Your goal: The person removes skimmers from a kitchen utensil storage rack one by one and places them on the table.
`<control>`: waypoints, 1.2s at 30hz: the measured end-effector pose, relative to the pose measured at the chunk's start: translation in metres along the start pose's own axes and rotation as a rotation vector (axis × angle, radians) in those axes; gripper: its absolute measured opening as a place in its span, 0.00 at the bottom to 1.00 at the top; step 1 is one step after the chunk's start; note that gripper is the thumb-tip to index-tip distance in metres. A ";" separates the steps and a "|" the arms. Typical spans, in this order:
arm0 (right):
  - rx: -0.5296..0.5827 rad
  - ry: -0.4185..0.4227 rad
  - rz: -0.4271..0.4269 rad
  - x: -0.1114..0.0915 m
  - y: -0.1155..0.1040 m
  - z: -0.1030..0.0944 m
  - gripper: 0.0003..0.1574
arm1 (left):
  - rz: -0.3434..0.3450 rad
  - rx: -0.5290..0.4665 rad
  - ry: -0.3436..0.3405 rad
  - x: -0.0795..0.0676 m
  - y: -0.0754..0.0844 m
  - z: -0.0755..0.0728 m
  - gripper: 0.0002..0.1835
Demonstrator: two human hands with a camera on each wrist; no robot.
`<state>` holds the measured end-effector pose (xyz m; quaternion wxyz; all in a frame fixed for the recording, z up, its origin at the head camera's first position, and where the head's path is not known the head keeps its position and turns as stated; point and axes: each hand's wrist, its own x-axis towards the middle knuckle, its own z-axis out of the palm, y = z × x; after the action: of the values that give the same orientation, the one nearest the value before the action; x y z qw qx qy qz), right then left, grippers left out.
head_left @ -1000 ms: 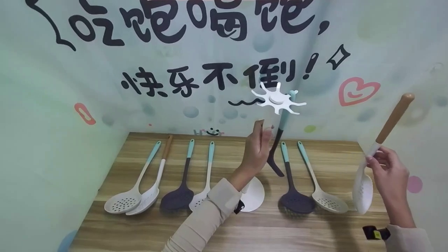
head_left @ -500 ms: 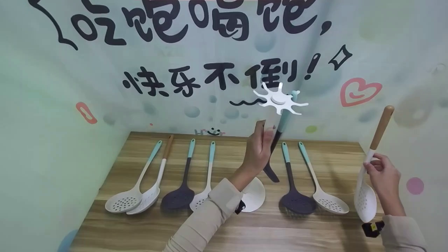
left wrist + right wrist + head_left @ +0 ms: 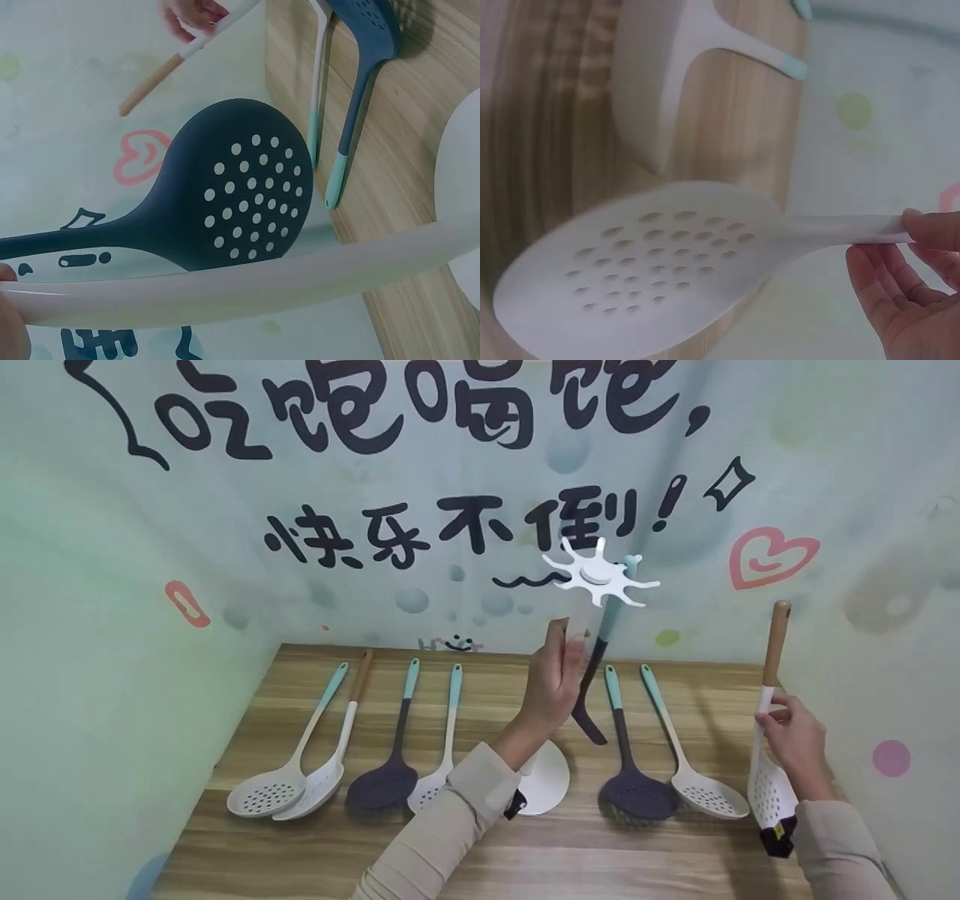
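My left hand point(image 3: 553, 679) grips the white post of a utensil stand, whose star-shaped hook top point(image 3: 596, 571) shows above the fingers. The stand's round base point(image 3: 549, 784) is partly behind my sleeve. From one hook hangs a dark slotted skimmer point(image 3: 240, 180) with a teal handle end. At the right, my right hand point(image 3: 796, 739) pinches a white slotted skimmer point(image 3: 652, 277) by its neck, below the wooden handle point(image 3: 778, 645). That skimmer stands nearly upright, handle up, its bowl partly hidden by the wrist camera in the head view.
On the wooden table point(image 3: 570, 870), a dark skimmer point(image 3: 637, 795) and a cream skimmer point(image 3: 709, 795) lie right of the stand. Several more lie left, including a wooden-handled white one point(image 3: 350, 727) and a dark one point(image 3: 382, 787). A printed curtain point(image 3: 465, 457) hangs close behind.
My right hand has moved left and somewhat down with the white skimmer, whose tilted handle has come nearly upright. My left hand keeps its grip on the stand in the same place.
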<state>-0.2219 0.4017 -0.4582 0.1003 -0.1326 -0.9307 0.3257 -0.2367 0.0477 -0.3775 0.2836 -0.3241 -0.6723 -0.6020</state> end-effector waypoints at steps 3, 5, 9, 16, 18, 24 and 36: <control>-0.009 -0.036 0.010 0.005 -0.002 0.004 0.24 | -0.001 -0.005 -0.002 0.000 0.000 -0.001 0.27; -0.015 -0.061 0.023 0.008 -0.002 0.006 0.24 | 0.000 -0.010 -0.005 0.000 -0.001 -0.001 0.27; -0.015 -0.100 0.051 0.015 -0.001 0.012 0.26 | 0.007 -0.020 -0.013 0.000 -0.002 -0.002 0.27; -0.072 -0.059 -0.005 0.022 0.005 0.021 0.14 | -0.020 -0.002 -0.008 -0.001 -0.001 -0.001 0.27; -0.090 -0.062 -0.040 0.023 0.006 0.022 0.09 | -0.027 0.000 -0.012 -0.001 -0.001 -0.001 0.27; -0.119 -0.139 -0.049 0.026 0.007 0.022 0.06 | -0.035 0.006 -0.020 -0.002 0.001 -0.001 0.27; -0.136 -0.335 -0.105 0.030 0.011 0.029 0.18 | -0.013 0.011 -0.014 0.000 0.000 0.000 0.27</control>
<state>-0.2564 0.4030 -0.4844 -0.0484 -0.0343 -0.9599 0.2740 -0.2370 0.0478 -0.3776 0.2771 -0.3224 -0.6796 -0.5979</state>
